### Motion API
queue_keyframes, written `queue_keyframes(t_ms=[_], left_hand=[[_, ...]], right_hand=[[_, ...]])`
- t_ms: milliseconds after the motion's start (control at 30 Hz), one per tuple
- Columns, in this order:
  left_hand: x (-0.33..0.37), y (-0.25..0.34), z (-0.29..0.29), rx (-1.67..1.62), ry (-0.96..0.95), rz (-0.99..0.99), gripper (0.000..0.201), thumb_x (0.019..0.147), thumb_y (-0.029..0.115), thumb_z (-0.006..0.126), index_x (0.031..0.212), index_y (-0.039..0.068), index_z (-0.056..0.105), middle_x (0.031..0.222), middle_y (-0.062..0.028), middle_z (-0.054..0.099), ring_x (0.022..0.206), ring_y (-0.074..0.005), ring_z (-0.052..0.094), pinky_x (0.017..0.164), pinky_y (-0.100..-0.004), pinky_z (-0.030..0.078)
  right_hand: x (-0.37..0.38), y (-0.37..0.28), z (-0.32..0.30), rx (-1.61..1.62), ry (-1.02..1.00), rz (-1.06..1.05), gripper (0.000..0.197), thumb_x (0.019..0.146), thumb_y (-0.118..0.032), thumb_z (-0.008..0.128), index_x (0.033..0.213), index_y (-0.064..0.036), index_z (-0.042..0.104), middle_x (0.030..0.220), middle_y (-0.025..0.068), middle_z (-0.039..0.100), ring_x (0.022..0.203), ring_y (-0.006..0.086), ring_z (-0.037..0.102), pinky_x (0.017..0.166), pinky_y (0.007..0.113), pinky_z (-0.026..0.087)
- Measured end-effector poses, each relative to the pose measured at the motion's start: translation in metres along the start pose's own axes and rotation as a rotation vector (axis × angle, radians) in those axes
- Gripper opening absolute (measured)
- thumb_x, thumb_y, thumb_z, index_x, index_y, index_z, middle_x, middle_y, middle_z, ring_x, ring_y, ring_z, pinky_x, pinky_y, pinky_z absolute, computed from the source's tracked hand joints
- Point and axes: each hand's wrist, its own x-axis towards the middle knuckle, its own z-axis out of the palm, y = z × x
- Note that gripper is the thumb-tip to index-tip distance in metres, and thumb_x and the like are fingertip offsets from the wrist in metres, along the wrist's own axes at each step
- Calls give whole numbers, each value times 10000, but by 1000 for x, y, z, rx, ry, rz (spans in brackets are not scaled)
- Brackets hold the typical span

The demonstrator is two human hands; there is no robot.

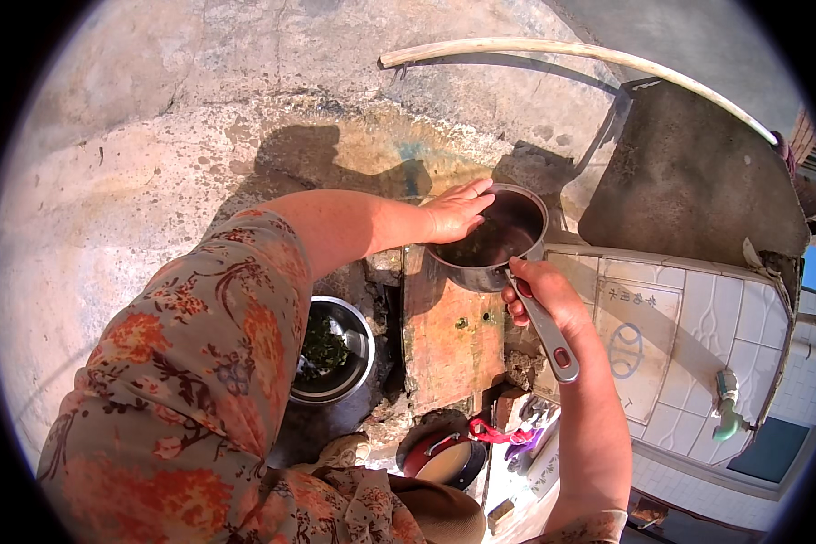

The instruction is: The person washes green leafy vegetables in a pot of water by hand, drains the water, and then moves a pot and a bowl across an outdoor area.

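Note:
A metal saucepan [468,277] is in front of me, tilted, its dark inside showing. My right hand [550,295] is closed around the saucepan's long grey handle, near where it joins the pan. My left hand [459,216] lies over the pan's left rim, fingers stretched out flat and the tips reaching over the opening. Something dark and greenish lies at the pan's bottom, too dim to make out. Below my left arm stands a shiny steel bowl [369,343] with leafy greens [322,352] in it, partly hidden by my sleeve.
Beneath the saucepan is a worn wooden board [453,354]. White tiling [684,335] with a green-spouted tap [727,408] is at right. A long pale pole [535,45] arches over the far concrete [218,54]. A red-sided round container [437,458] and a red ribbon [488,432] lie nearer.

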Motion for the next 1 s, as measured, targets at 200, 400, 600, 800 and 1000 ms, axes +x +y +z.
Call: queue_keyframes(t_ms=[200, 400, 600, 800, 1000], left_hand=[[0, 2, 0, 1, 8, 7, 457, 844, 171, 465, 1259, 17, 351, 1379, -182, 181, 1256, -331, 229, 1031, -360, 229], [0, 3, 1, -17, 22, -1, 455, 839, 169, 474, 1253, 17, 362, 1380, -182, 181, 1258, -329, 229, 1031, -359, 229], [1, 1, 5, -14, 34, 5, 454, 834, 170, 480, 1248, 19, 371, 1381, -182, 180, 1260, -327, 228, 1033, -355, 226], [0, 2, 4, -15, 32, -7, 454, 829, 163, 484, 1248, 26, 375, 1380, -182, 181, 1256, -328, 235, 1030, -354, 232], [0, 0, 6, -19, 41, -15, 459, 823, 169, 489, 1247, 34, 379, 1382, -176, 183, 1244, -330, 255, 1024, -354, 244]], right_hand=[[-1, 0, 0, -24, 17, 1, 305, 886, -279, 427, 730, -23, 482, 592, 73, 519, 445, 131, 462, 381, 275, 382], [-2, 0, 0, -33, 17, -3, 296, 885, -276, 429, 741, -23, 483, 598, 71, 521, 447, 128, 464, 381, 271, 384], [-3, 1, 0, -21, 15, -5, 279, 882, -271, 432, 764, -23, 480, 601, 66, 523, 446, 121, 467, 378, 264, 385], [-3, 0, 1, -47, 16, -13, 281, 880, -271, 433, 762, -21, 481, 599, 64, 521, 444, 119, 466, 377, 259, 384], [-3, 0, 2, -45, 18, -21, 289, 877, -273, 434, 754, -18, 487, 599, 64, 521, 443, 117, 466, 374, 253, 382]])
